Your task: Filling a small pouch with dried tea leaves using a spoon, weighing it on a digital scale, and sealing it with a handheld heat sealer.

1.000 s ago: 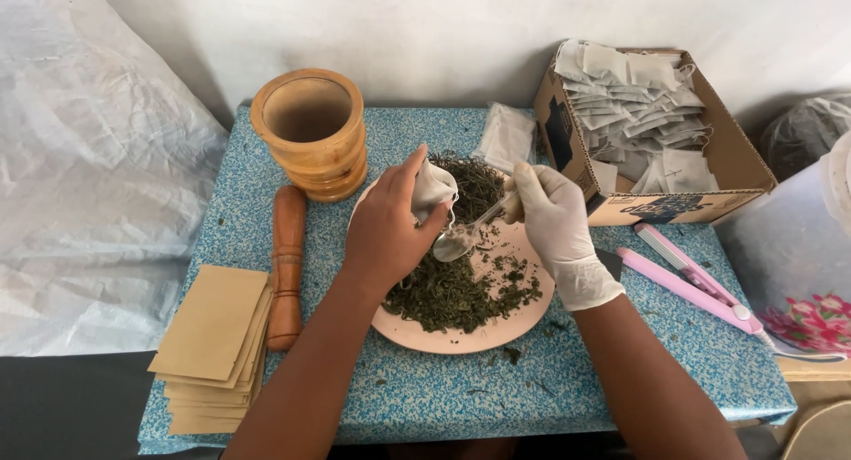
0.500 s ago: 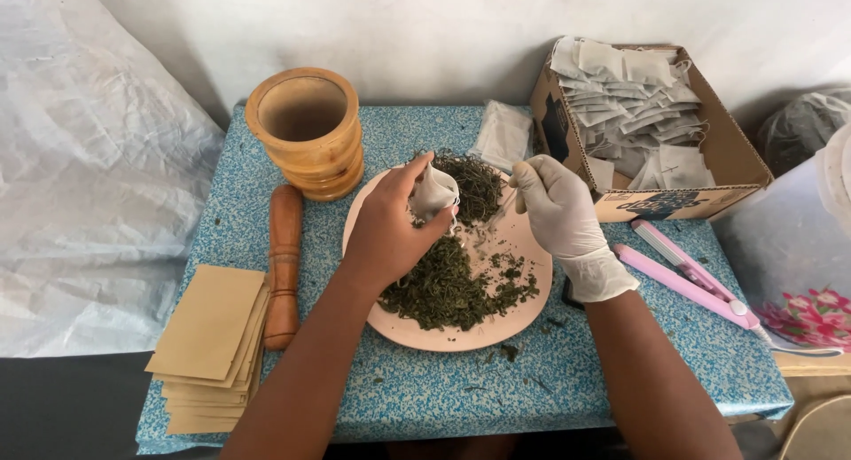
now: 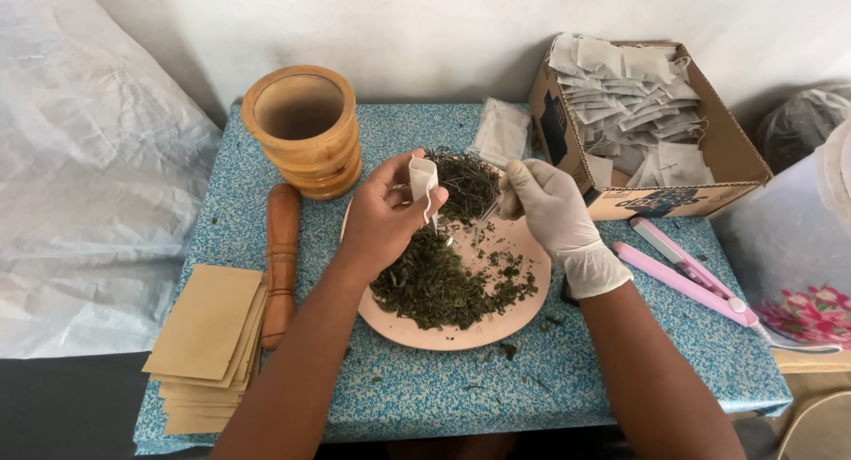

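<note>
While we held a small white sachet [image 3: 423, 178] over the pink plate [image 3: 417, 325], most of the dried leaves [image 3: 434, 283] were still loose.

Our bare left hand [image 3: 386, 216] pinched the sachet upright by its sides, just above the leaf pile, and our gloved right hand [image 3: 550, 207] was closed on something small at the plate's far edge; we could not tell what. By our judgement the work was well under way: the cardboard box [image 3: 727, 150] at the right already held many sachets, while a good heap of leaves remained. On the bench [image 3: 443, 389] lay a wooden mortar [image 3: 303, 128], a pestle [image 3: 282, 256], brown envelopes [image 3: 208, 336] and a pink sealer [image 3: 687, 274].
</note>
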